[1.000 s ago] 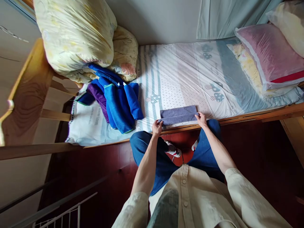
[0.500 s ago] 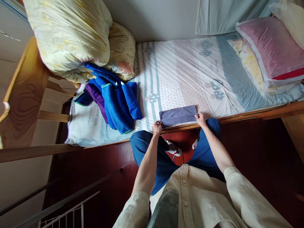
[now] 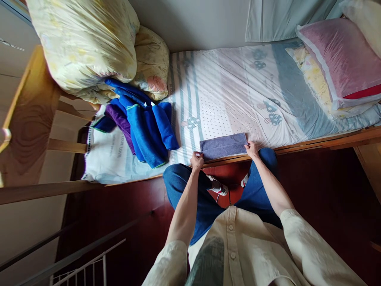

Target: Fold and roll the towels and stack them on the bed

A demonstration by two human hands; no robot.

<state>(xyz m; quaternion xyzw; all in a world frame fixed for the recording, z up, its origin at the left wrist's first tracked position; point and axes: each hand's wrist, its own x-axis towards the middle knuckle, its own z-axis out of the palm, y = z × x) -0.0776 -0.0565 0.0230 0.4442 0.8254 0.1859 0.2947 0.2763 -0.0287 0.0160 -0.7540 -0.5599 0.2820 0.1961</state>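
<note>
A greyish-purple towel (image 3: 223, 146), folded into a long flat strip, lies along the front edge of the bed. My left hand (image 3: 197, 160) pinches its near left corner. At the opposite end, my right hand (image 3: 252, 149) grips the right side with thumb and fingers closed. A lengthwise fold line runs across the towel's middle. To the left lies a heap of blue towels (image 3: 150, 135), loosely bunched, with a purple towel (image 3: 120, 123) partly beneath them.
A big pale-yellow quilt bundle (image 3: 86, 39) is piled at the bed's left end by the wooden bed frame (image 3: 26, 119). Pink bedding in a clear cover (image 3: 339, 59) lies at the right end. The patterned sheet (image 3: 226, 87) covers the mattress. A white metal rack (image 3: 89, 266) stands lower left.
The near edge of the towel has settled flatter on the bed between my hands. Both hands keep their hold in nearly the same place.
</note>
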